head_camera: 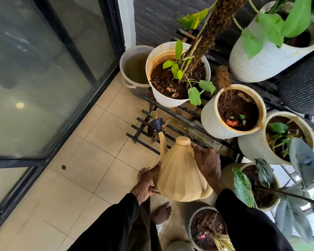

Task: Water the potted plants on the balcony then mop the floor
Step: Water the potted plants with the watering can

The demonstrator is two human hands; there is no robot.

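While I hold the watering can (179,174) up between both hands, it hangs over the tiled floor (91,160), just in front of the black metal rack (170,109). My left hand (146,183) lies against the can's lower left side, fingers (157,166) straight and together along the ribbed wall, thumb tucked at the base edge. My right hand (208,163) rests on the can's upper right shoulder, fingers (198,151) a little apart and laid flat, their tips near the round lid (183,141). The spout rises away from me, and its black funnel head (157,124) sits right over a small plant (154,114) with red-green leaves low among the rack's slats. Whether water is running, I cannot tell. Beyond it stands a white pot (163,98) with a mossy pole, and beside that a bucket (124,79) of murky water, in the corner by the glass door (43,78). One bare foot (161,212) shows below the can.
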